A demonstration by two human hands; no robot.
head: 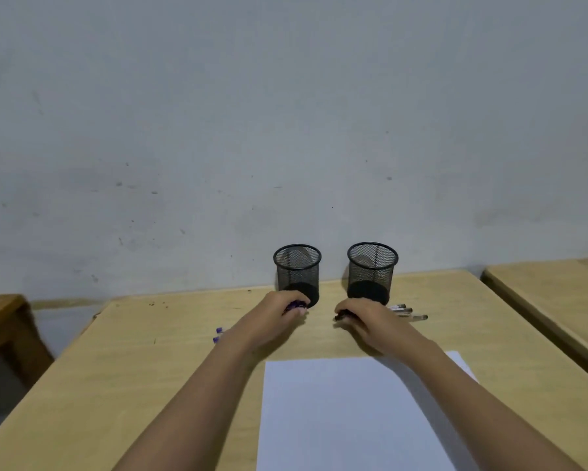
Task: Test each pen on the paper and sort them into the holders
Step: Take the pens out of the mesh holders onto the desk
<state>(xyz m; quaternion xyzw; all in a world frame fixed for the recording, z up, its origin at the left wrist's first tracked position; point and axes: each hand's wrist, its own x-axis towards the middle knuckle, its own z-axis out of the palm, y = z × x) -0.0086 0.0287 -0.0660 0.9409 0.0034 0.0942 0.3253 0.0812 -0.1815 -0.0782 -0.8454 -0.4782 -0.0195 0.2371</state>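
Two black mesh holders stand at the desk's far edge, the left holder (297,271) and the right holder (372,270), both looking empty. A white sheet of paper (347,413) lies near me. My left hand (279,312) rests in front of the left holder, fingers curled over purple-capped pens (297,304); two more purple caps (218,334) poke out behind my wrist. My right hand (364,317) lies in front of the right holder, curled over dark-capped pens (341,315). Clear-barrelled pen ends (409,312) stick out to its right.
The light wooden desk (143,362) ends at a grey wall just behind the holders. Another desk (557,294) stands to the right across a narrow gap. A darker wooden piece of furniture (0,321) sits at the left.
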